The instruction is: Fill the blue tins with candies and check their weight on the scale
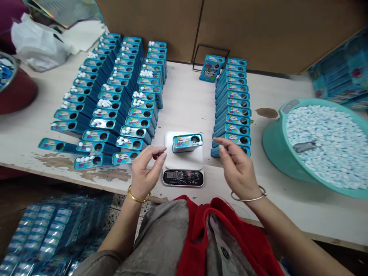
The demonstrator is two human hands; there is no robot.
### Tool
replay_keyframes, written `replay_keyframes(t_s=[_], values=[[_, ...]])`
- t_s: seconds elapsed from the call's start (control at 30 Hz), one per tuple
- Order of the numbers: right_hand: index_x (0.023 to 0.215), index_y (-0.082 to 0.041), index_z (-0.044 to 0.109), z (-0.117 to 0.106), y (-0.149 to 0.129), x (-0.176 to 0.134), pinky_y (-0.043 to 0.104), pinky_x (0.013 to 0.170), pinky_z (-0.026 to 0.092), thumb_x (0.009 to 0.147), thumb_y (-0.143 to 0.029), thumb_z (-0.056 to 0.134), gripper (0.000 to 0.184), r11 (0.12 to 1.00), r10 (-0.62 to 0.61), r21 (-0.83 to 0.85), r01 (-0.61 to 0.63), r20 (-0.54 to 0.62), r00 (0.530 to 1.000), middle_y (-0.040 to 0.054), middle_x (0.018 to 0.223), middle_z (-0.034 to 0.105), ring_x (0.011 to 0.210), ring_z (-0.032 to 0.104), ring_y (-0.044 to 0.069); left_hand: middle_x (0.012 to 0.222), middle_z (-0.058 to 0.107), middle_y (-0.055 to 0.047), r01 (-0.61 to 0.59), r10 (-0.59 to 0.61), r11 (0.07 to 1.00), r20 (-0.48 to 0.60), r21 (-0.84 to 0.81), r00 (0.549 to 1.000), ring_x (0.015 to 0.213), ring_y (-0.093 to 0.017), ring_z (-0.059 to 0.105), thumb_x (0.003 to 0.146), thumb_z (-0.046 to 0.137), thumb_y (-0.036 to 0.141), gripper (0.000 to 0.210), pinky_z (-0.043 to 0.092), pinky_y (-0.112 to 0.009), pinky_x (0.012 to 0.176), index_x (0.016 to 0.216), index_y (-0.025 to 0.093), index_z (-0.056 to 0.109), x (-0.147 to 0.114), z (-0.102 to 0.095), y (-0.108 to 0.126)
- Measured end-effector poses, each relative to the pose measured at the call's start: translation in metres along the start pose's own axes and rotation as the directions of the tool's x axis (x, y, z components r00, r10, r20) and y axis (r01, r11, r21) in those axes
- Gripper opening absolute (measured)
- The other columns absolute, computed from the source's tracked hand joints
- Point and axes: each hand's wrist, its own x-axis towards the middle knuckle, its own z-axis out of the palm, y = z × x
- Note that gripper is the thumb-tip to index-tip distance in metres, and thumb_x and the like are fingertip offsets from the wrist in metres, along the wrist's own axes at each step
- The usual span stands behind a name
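Note:
A blue candy tin (184,142) stands upright on a white kitchen scale (184,163), with a round hole in its top and a few white candies by the hole. The scale's display shows digits that look like 155.8. Just left of the tin, apart from it, my left hand (146,168) is open, thumb and fingers curved with a gap between them. My right hand (237,166) hovers to the right of the scale, beside the front of a row of tins (237,119). Its thumb and forefinger are apart and nothing shows between them.
Several rows of tins (107,95) with white candies on top fill the left side. A turquoise tub (274,147) of candies with a grey scoop (304,146) stands right. One tin (212,68) sits by a wire stand (198,57). More tins (54,230) are stacked below the table.

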Motion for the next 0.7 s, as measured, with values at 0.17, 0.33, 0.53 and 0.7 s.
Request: replay_keyframes(t_s=[0.17, 0.33, 0.53, 0.7], values=[[0.141, -0.024, 0.048, 0.014, 0.007, -0.014, 0.041, 0.095, 0.05, 0.098, -0.022, 0.041, 0.044, 0.956, -0.222, -0.191, 0.222, 0.021, 0.975, 0.0114, 0.123, 0.065, 0.112, 0.061, 0.023, 0.084, 0.067, -0.003, 0.019, -0.02, 1.0, 0.016, 0.007, 1.0, 0.076, -0.012, 0.062, 0.089, 0.061, 0.02, 0.013, 0.049, -0.027, 0.068, 0.1, 0.018, 0.067, -0.002, -0.001, -0.002], [0.142, -0.026, 0.048, 0.018, 0.006, -0.004, 0.037, 0.082, 0.053, 0.096, -0.023, 0.047, 0.045, 0.944, -0.271, -0.201, 0.263, -0.009, 0.963, 0.0093, 0.109, 0.069, 0.09, 0.064, 0.02, 0.083, 0.067, -0.003, 0.037, -0.037, 0.999, 0.015, -0.013, 0.999, 0.076, -0.013, 0.061, 0.088, 0.062, 0.022, 0.013, 0.049, -0.027, 0.07, 0.099, 0.019, 0.067, 0.002, 0.001, -0.001], [0.124, -0.023, 0.063, 0.022, 0.004, 0.018, 0.033, 0.07, 0.049, 0.096, -0.028, 0.05, 0.032, 0.952, -0.258, -0.161, 0.262, 0.042, 0.965, 0.0066, 0.086, 0.066, 0.077, 0.061, 0.019, 0.083, 0.067, -0.003, -0.005, 0.007, 0.999, 0.05, -0.033, 0.999, 0.077, -0.013, 0.061, 0.089, 0.06, 0.021, 0.012, 0.049, -0.027, 0.069, 0.099, 0.019, 0.067, 0.012, 0.009, 0.001], [0.096, -0.023, 0.065, 0.03, 0.001, 0.024, 0.031, 0.064, 0.044, 0.093, -0.03, 0.054, 0.014, 0.986, -0.163, 0.017, 0.163, -0.007, 0.987, 0.0032, 0.079, 0.062, 0.064, 0.053, 0.016, 0.079, 0.062, -0.002, -0.055, 0.055, 0.998, 0.066, -0.001, 0.996, 0.074, -0.013, 0.058, 0.09, 0.058, 0.017, 0.014, 0.048, -0.026, 0.066, 0.102, 0.02, 0.065, 0.019, 0.007, 0.004]])
